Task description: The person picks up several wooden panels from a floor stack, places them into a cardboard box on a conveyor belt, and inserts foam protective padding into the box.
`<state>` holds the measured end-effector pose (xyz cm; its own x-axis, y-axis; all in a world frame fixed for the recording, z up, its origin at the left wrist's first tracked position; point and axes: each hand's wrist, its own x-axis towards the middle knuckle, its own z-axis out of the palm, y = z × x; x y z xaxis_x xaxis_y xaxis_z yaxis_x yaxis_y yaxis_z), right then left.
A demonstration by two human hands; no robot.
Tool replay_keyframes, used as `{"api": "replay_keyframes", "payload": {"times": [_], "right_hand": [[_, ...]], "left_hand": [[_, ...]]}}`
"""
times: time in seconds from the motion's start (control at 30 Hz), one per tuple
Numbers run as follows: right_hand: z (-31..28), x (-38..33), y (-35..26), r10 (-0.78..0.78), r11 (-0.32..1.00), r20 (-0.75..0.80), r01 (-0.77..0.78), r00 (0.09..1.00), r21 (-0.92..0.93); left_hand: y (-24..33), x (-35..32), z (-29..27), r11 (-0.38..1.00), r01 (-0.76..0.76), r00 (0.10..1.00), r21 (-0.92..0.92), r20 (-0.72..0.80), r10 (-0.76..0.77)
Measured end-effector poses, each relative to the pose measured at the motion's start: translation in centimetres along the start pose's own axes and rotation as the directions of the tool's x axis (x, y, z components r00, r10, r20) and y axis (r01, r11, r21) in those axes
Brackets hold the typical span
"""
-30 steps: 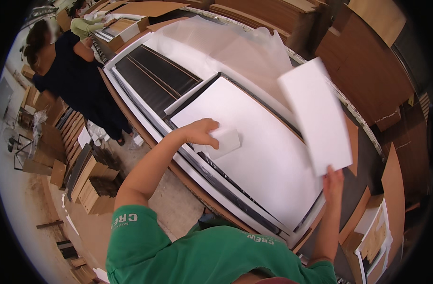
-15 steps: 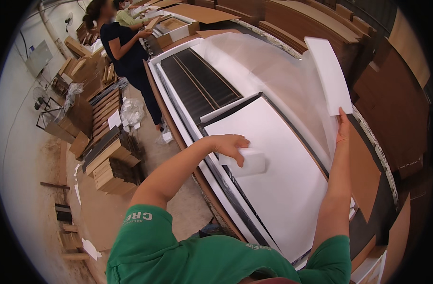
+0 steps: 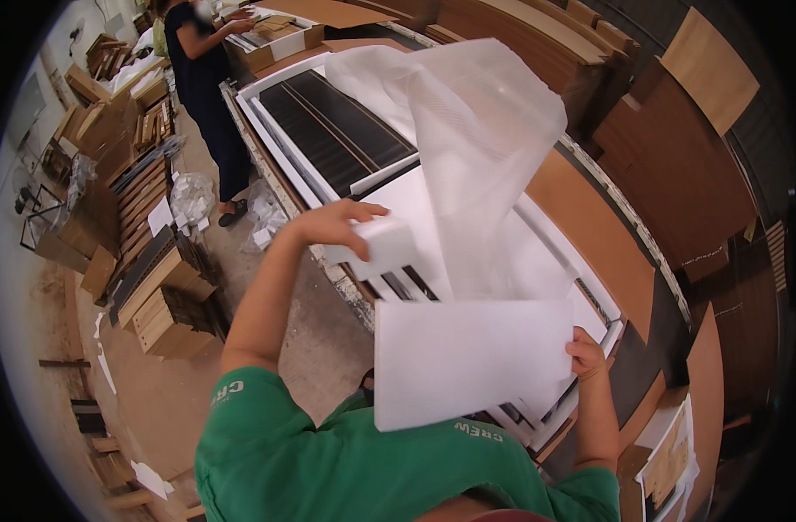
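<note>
My left hand [image 3: 344, 228] is closed over a white foam block [image 3: 387, 247], held above the near-left edge of a long packed carton. With my right hand [image 3: 586, 352] I grip the right edge of a flat white foam sheet [image 3: 472, 361], held close in front of my body. A translucent packing wrap [image 3: 493, 130] billows up behind it, over the carton's right side. Inside the carton, dark ribbed panels [image 3: 328, 126] lie at the far end, bordered by white foam strips [image 3: 298, 178]. The foam sheet hides part of the near end.
Brown cardboard [image 3: 580, 235] lies along the table's right side. A co-worker [image 3: 211, 104] stands at the far left by an open box [image 3: 280, 52]. Stacked wooden parts [image 3: 167, 317] and crumpled plastic [image 3: 192, 198] sit on the floor to the left. Brown boards [image 3: 676, 165] stand at the right.
The foam sheet in my right hand has come down and toward me, now lying across my front. My left hand moved left and up with the block. The wrap has lifted and bunched up.
</note>
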<state>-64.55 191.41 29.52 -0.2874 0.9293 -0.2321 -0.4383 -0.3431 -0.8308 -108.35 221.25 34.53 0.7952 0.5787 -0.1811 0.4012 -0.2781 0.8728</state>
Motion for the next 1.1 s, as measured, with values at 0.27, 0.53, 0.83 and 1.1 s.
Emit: {"api": "replay_keyframes", "payload": {"times": [0.27,0.53,0.83,1.1], "right_hand": [[1.2,-3.3,-3.8,-0.617,0.787,0.117,0.608,0.778,0.106],[-9.3,8.9,-5.2,-0.363,0.867,-0.459,0.475,0.811,0.153],[12.3,8.6,6.9,0.014,0.975,-0.524,-0.129,0.851,-0.183],[18.2,-6.3,5.9,-0.275,0.959,-0.708,0.136,0.650,-0.247]], "left_hand": [[-8.2,-18.9,-2.2,0.678,-0.265,0.878,-0.685,-0.462,-0.124],[-7.5,-15.9,8.4,0.415,-0.258,0.965,-0.872,-0.250,0.073],[0.4,-11.1,10.9,0.476,-0.481,0.823,-0.736,-0.193,0.534],[1.2,-11.4,11.2,0.454,-0.321,0.904,-0.831,-0.412,-0.115]]}}
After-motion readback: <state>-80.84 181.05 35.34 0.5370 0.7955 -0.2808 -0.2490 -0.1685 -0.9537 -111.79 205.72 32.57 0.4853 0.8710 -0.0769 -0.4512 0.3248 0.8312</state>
